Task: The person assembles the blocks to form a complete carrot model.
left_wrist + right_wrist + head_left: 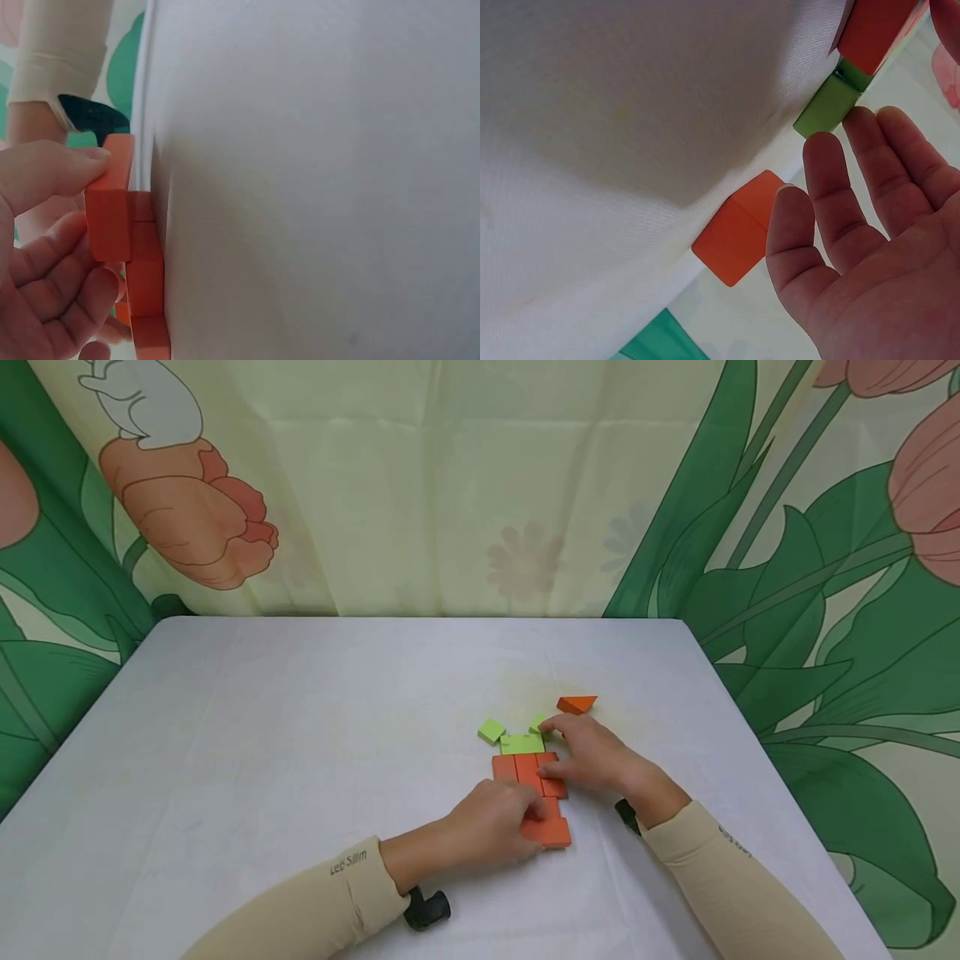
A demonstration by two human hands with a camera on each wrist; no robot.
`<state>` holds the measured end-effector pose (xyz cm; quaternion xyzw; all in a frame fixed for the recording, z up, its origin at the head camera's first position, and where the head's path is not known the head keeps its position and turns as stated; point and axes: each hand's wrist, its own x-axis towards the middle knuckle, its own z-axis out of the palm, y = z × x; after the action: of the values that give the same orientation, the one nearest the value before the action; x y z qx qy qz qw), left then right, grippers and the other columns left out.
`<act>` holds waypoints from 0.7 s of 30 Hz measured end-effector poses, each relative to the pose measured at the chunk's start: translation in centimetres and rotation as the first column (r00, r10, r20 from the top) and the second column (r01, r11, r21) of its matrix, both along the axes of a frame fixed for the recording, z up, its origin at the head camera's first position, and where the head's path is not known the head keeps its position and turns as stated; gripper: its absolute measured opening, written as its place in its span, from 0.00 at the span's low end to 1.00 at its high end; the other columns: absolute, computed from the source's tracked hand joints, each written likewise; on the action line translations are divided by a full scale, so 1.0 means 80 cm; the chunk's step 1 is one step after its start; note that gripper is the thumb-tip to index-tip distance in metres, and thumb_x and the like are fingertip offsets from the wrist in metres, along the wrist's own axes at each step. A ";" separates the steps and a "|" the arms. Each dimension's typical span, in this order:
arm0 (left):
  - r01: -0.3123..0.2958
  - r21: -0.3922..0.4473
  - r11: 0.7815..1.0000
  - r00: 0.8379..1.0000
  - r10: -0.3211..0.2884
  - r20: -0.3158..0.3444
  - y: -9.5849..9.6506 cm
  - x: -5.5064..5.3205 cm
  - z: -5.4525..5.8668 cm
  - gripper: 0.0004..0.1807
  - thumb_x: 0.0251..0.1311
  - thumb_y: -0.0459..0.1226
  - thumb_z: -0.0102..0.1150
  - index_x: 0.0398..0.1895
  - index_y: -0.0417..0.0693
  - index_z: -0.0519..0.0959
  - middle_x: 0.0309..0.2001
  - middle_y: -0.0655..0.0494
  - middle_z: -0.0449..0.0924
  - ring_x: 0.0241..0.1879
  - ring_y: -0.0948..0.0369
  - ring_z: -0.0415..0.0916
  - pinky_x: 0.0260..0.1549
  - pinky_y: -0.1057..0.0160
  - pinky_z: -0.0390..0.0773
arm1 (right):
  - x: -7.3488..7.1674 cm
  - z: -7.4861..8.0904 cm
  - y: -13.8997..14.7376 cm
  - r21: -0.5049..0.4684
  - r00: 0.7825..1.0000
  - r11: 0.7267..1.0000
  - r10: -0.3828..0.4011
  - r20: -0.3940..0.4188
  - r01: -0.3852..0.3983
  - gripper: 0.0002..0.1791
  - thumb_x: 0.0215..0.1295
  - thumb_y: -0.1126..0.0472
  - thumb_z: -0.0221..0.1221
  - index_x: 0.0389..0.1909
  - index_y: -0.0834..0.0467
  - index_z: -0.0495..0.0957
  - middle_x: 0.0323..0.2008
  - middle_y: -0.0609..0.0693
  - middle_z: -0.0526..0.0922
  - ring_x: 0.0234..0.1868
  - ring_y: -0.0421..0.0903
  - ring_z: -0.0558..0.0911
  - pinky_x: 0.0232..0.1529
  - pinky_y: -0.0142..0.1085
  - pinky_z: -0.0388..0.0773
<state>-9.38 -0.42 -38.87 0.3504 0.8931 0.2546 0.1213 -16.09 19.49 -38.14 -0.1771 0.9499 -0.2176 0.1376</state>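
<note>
On the white table, several orange blocks (505, 767) lie against one another, with a light green block (521, 744) at their far end. A second green block (491, 731) sits at its far left corner. My left hand (483, 822) pinches the nearest orange block (109, 214) between thumb and fingers. My right hand (600, 764) spreads over the far right side, its thumb by the orange blocks. Its fingertips are at a small green block (829, 105), mostly covered in the head view; whether they press it I cannot tell.
Beyond my right hand lies a loose orange triangular block (576, 704). The white tabletop (300, 710) ends at a patterned cloth backdrop (420, 485). A dark wrist camera (427, 910) hangs under my left cuff.
</note>
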 end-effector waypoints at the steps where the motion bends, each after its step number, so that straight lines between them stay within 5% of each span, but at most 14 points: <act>1: -0.002 -0.018 1.000 1.000 0.002 -0.023 0.001 0.001 -0.001 0.15 0.52 0.41 0.75 0.42 0.51 0.85 0.35 0.69 0.81 0.37 0.69 0.74 0.42 0.66 0.73 | 0.000 0.000 0.000 0.000 1.000 1.000 0.003 -0.001 -0.003 0.32 0.59 0.54 0.71 0.62 0.61 0.75 0.59 0.57 0.77 0.60 0.59 0.73 0.59 0.54 0.72; 4: -0.015 -0.060 0.998 0.998 0.011 -0.067 0.002 0.002 -0.002 0.14 0.52 0.43 0.76 0.41 0.54 0.84 0.34 0.72 0.79 0.37 0.69 0.74 0.39 0.64 0.70 | -0.001 0.000 0.000 -0.001 1.000 1.000 -0.002 0.001 0.002 0.32 0.59 0.54 0.71 0.62 0.61 0.75 0.59 0.57 0.77 0.60 0.58 0.73 0.60 0.53 0.72; 10: -0.032 -0.067 0.997 0.998 0.028 -0.052 -0.001 0.000 -0.002 0.18 0.51 0.47 0.77 0.42 0.52 0.81 0.35 0.68 0.77 0.39 0.67 0.70 0.39 0.63 0.69 | 0.000 0.000 -0.001 -0.003 1.000 1.000 -0.005 0.001 0.005 0.32 0.59 0.54 0.71 0.62 0.61 0.75 0.59 0.57 0.77 0.60 0.58 0.73 0.59 0.53 0.72; 17: 0.026 -0.112 0.993 0.999 -0.030 -0.032 -0.016 -0.006 -0.002 0.25 0.52 0.46 0.77 0.52 0.55 0.77 0.49 0.65 0.74 0.57 0.63 0.67 0.48 0.61 0.67 | 0.000 -0.001 -0.001 0.005 1.000 1.000 -0.007 0.012 0.007 0.32 0.59 0.54 0.71 0.62 0.61 0.74 0.59 0.57 0.77 0.60 0.58 0.73 0.59 0.53 0.73; 21: 0.043 -0.124 0.991 0.998 -0.048 -0.035 -0.020 -0.007 -0.004 0.26 0.52 0.46 0.77 0.54 0.55 0.77 0.51 0.64 0.75 0.59 0.63 0.67 0.49 0.61 0.66 | 0.001 0.001 -0.001 0.008 1.000 1.000 -0.014 0.014 0.014 0.32 0.59 0.54 0.71 0.62 0.60 0.75 0.58 0.56 0.77 0.58 0.57 0.74 0.58 0.53 0.73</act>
<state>-9.95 -1.99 -39.18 0.3673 0.9011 0.1894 0.1313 -16.04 19.38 -38.09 -0.1684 0.9510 -0.2162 0.1434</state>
